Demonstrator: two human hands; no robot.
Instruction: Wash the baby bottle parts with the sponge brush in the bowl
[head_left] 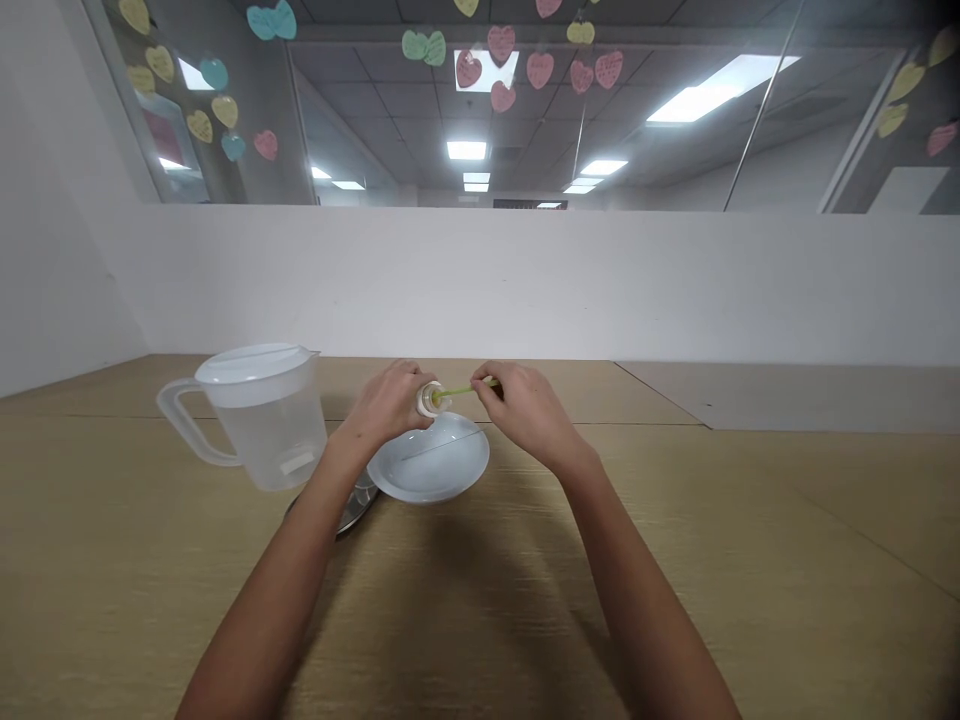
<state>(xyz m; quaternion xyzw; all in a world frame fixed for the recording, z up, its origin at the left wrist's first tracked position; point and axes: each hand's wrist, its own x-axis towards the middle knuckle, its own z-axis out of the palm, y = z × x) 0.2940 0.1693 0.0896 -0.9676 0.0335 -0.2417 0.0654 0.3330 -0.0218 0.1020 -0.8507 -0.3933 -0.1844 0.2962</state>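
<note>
My left hand [386,402] is wrapped round a small bottle [425,400], tipped so that its pale round mouth faces right. In my right hand [525,412], fingertips pinch a thin yellow-green stick [460,390]. The stick's far end reaches into the bottle's mouth; what is on that end is hidden. Just below the bottle is a shallow white bowl [431,468] standing on the table. A round metal tray [355,510] lies beside the bowl, partly hidden by my left forearm.
A clear plastic pitcher [266,430] with a white lid and a handle stands left of my left hand. The wooden table [480,620] runs back to a white wall [480,285]. Above it is a glass window with heart-shaped sticky notes [501,43].
</note>
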